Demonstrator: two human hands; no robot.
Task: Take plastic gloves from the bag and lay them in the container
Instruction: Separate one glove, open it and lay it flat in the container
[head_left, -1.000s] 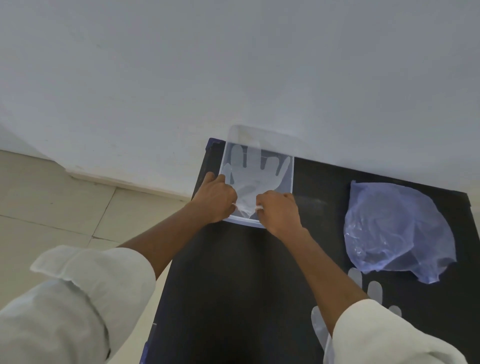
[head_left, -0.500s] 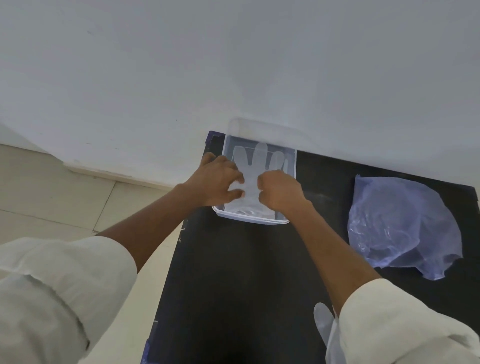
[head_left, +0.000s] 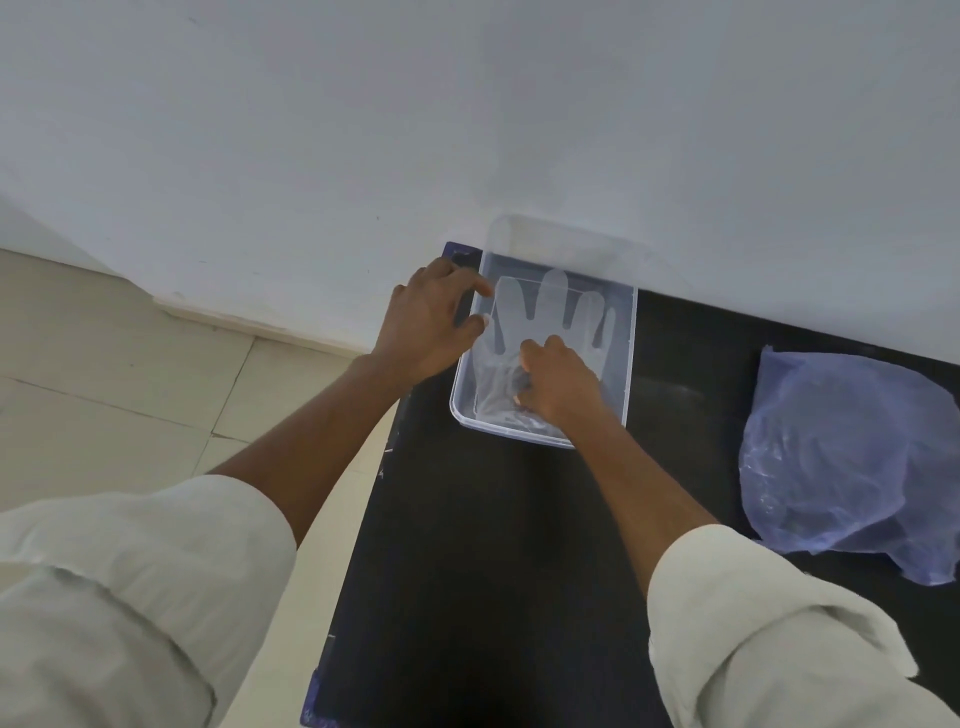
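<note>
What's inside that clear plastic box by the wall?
A see-through plastic glove lies flat in the clear plastic box, fingers toward the wall. The right hand covers its cuff end, so anything beneath the hand stays hidden.
</note>
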